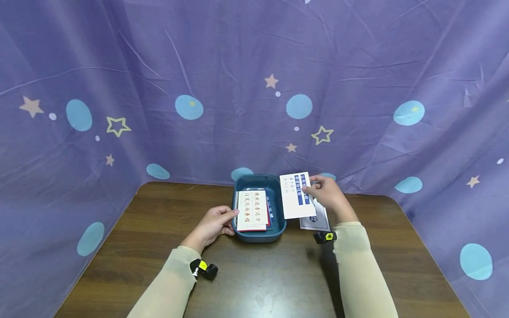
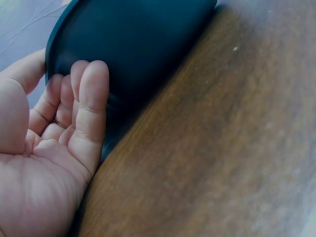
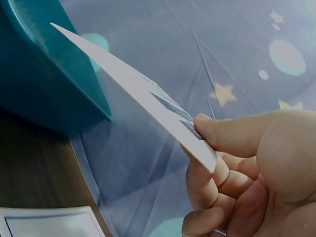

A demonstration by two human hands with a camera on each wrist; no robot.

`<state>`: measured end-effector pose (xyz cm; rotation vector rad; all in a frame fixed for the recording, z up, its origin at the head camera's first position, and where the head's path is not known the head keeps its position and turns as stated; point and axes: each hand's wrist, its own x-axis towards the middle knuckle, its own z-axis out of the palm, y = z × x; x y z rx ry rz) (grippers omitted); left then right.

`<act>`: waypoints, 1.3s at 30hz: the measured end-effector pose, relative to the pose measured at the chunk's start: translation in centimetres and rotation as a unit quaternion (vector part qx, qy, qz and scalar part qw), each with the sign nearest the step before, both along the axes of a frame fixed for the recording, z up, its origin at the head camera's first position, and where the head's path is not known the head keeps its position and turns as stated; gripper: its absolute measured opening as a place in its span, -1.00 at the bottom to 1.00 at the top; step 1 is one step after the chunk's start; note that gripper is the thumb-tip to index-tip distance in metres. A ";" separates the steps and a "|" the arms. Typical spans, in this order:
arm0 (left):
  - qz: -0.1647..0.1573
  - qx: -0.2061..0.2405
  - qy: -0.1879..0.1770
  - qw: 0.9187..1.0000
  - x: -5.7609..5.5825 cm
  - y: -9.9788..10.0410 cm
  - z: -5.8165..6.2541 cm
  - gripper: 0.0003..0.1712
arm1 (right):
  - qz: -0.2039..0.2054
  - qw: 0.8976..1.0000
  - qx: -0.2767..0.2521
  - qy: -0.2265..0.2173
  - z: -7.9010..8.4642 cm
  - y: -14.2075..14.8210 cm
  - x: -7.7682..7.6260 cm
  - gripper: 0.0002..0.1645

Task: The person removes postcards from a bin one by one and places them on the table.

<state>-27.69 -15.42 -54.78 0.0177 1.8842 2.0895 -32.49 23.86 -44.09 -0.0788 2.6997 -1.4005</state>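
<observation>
A dark teal plastic bin [image 1: 260, 239] stands on the table, holding a small stack of cards; the top card [image 1: 252, 207] is cream with brown characters. At the bin's left side my left hand [image 1: 212, 225] grips the rim, thumb over the edge. In the left wrist view, the fingers [image 2: 94, 98] lie against the outer wall. My right hand [image 1: 328, 194] pinches a white card [image 1: 290, 205] with blue printed blocks by its right edge. That card is held up just right of the bin. The right wrist view shows it tilted between thumb [image 3: 232, 136] and fingers.
Beneath the raised card, another card [image 1: 318, 223] with a dark border lies on the brown wooden table [image 1: 246, 278], partly covered in the head view. A purple curtain [image 1: 238, 57] with stars and blue dots hangs behind the table and along both sides.
</observation>
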 end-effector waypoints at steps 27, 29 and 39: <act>0.009 0.023 -0.036 0.999 -0.5 0.1 0.8 -0.89 | -0.048 0.997 0.019 -0.066 -6.1 8.1 0.0 -0.41; 0.011 0.025 -0.036 0.999 -0.6 0.1 0.8 -0.89 | -0.048 0.996 0.016 -0.073 -6.6 8.4 -0.2 -0.41; 0.007 0.042 -0.022 0.999 -0.8 -0.1 0.3 -0.89 | -0.061 0.994 0.011 -0.090 -7.8 8.7 -0.9 -0.42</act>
